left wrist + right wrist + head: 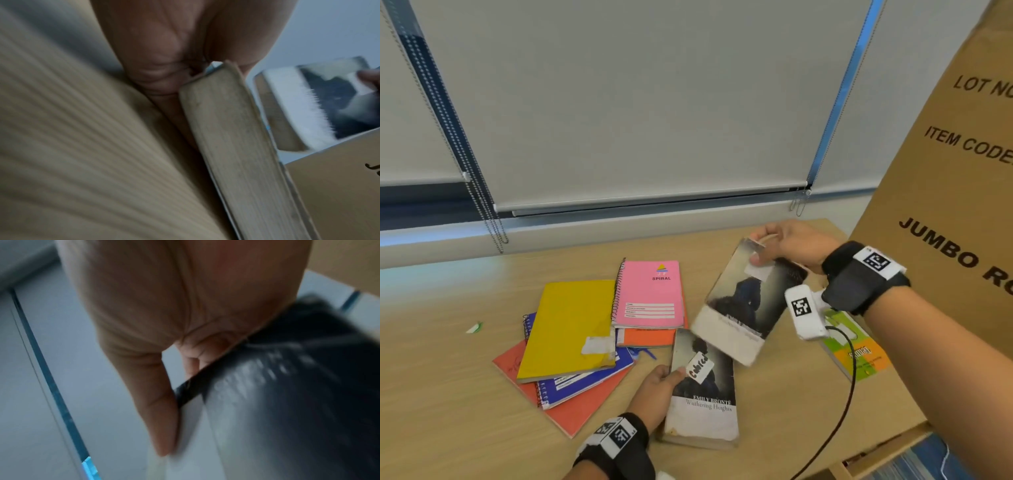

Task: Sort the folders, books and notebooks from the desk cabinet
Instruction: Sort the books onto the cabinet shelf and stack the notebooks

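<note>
Book (744, 306) tilted, spine toward desk (448, 394)

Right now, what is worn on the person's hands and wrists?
Both hands, left hand and right hand, are bare. Each wrist carries a black strap with white square-patterned marker tags; a white device and a black cable hang from the right one. No sleeves show.

Two worn copies of Wuthering Heights: one (702, 394) flat on the desk (448, 394), the other (746, 301) raised, tilted. A yellow notebook (570, 325) tops a blue spiral (585, 380) and an orange one (571, 411). The pink spiral (650, 294) lies on another orange notebook (645, 337). A green-orange book (859, 353) lies flat at right.
</note>
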`<state>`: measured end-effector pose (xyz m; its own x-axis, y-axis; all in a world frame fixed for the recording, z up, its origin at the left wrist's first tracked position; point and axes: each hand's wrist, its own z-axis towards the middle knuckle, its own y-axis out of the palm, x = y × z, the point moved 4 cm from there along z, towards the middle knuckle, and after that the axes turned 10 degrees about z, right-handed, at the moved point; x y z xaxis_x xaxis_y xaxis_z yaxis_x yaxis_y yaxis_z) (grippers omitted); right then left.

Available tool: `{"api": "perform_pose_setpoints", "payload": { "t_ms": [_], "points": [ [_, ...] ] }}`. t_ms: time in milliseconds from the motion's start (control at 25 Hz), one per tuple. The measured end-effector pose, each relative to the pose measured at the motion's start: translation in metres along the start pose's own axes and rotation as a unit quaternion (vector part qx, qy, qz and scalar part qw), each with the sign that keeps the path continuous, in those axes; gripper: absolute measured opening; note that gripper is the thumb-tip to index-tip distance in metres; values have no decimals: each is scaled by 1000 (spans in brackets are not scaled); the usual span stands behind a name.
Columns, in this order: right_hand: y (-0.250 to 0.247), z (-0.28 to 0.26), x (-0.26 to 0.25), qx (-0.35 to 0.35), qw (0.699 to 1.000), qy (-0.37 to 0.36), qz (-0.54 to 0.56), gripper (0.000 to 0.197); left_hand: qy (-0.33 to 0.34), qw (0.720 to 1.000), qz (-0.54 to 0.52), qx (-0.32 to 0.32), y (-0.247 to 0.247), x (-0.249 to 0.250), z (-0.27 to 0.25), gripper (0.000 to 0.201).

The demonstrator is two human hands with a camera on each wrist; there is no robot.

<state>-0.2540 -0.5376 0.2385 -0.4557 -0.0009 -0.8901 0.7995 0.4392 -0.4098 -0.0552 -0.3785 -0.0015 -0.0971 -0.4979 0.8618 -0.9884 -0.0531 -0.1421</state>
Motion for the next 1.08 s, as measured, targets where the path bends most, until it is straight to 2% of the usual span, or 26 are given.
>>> {"api": "perform_pose_setpoints", "payload": {
  "t_ms": [80, 200, 240, 320, 400, 440, 520, 760, 840, 880, 960, 1000, 1080],
  "points": [
    [27, 2, 2, -106, 994, -3, 17, 22, -27, 999, -38, -16, 0, -1, -2, 37],
    [86, 14, 40, -217, 975, 48, 2, 18, -67, 986, -142, -48, 3, 2, -9, 50],
    [107, 18, 56, -239, 968, 55, -42, 19, -73, 984, -154, -51, 3, 4, -12, 53],
    [139, 30, 82, -241, 960, 42, -137, 25, -64, 986, -144, -60, 3, 9, -20, 51],
    [155, 38, 93, -203, 969, 14, -137, 28, -31, 995, -71, -71, 2, 9, -19, 42],
    [156, 41, 94, -180, 977, 3, -118, 27, -4, 998, -27, -64, 1, 10, -17, 48],
    [152, 45, 98, -156, 984, 1, -90, 25, 15, 997, -23, -70, 3, 7, -15, 65],
    [152, 45, 105, -133, 987, 10, -89, 27, 37, 998, -33, -50, 4, 5, -10, 77],
    [136, 47, 111, -77, 990, 21, -120, 32, 37, 998, -29, -49, 3, 5, -10, 78],
    [116, 47, 116, -7, 990, 34, -139, 37, 38, 998, -29, -51, 3, 6, -10, 78],
    [56, 43, 135, 155, 965, 95, -190, 50, 42, 997, -29, -50, 2, 6, -11, 82],
    [26, 34, 149, 203, 941, 142, -230, 57, 41, 997, -30, -50, 2, 5, -11, 88],
    [-17, 8, 190, 206, 897, 264, -287, 72, 44, 997, -33, -53, 1, 5, -11, 97]
  ]
}}
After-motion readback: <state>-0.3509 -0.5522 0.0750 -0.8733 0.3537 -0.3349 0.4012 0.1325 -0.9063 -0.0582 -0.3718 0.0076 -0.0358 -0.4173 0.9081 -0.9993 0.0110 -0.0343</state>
